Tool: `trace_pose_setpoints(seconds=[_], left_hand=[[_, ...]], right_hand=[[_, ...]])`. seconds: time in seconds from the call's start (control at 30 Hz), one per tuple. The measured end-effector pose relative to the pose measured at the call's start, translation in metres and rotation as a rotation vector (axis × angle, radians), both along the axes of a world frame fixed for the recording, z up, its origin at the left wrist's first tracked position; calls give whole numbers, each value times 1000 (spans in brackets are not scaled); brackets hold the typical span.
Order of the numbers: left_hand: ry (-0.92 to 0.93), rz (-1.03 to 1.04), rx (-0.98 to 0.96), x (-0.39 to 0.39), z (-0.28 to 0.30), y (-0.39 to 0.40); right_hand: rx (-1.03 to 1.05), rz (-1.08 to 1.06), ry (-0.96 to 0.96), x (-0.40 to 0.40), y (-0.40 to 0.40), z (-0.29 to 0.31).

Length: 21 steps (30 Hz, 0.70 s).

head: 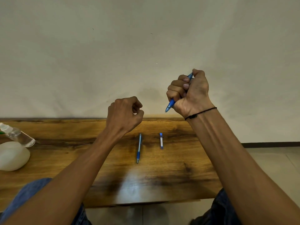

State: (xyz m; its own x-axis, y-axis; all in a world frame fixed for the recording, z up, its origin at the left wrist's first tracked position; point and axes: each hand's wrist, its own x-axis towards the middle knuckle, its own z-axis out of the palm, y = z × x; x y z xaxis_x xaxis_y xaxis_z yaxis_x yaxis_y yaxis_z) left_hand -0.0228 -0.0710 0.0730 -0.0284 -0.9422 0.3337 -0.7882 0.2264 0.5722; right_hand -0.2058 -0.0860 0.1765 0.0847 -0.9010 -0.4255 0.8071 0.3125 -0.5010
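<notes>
My right hand (pixel 190 93) is raised above the far edge of the wooden table (pixel 170 168) and grips a blue mechanical pencil (pixel 170 104) in its fist. The pencil's thin tip points down and to the left, and my thumb lies over its top end. My left hand (pixel 125 114) hovers lower and to the left, its fingers curled and thumb tip near forefinger tip; nothing shows between them. A second blue pencil (pixel 138 148) lies on the table, tip toward me. To its right lies a small blue and white lead case (pixel 161 141).
A clear plastic bottle (pixel 19 135) lies on its side at the table's left end, next to a rounded white object (pixel 13 155). A plain wall stands right behind the table. My knees in blue jeans (pixel 29 192) are under the near edge, and tiled floor lies to the right.
</notes>
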Motion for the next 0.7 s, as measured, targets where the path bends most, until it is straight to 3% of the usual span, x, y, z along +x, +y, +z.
trace_pose_setpoints(seconds=[0.7], left_hand=[[4, -15, 17, 1, 0, 2]], right_hand=[[38, -18, 5, 0, -6, -7]])
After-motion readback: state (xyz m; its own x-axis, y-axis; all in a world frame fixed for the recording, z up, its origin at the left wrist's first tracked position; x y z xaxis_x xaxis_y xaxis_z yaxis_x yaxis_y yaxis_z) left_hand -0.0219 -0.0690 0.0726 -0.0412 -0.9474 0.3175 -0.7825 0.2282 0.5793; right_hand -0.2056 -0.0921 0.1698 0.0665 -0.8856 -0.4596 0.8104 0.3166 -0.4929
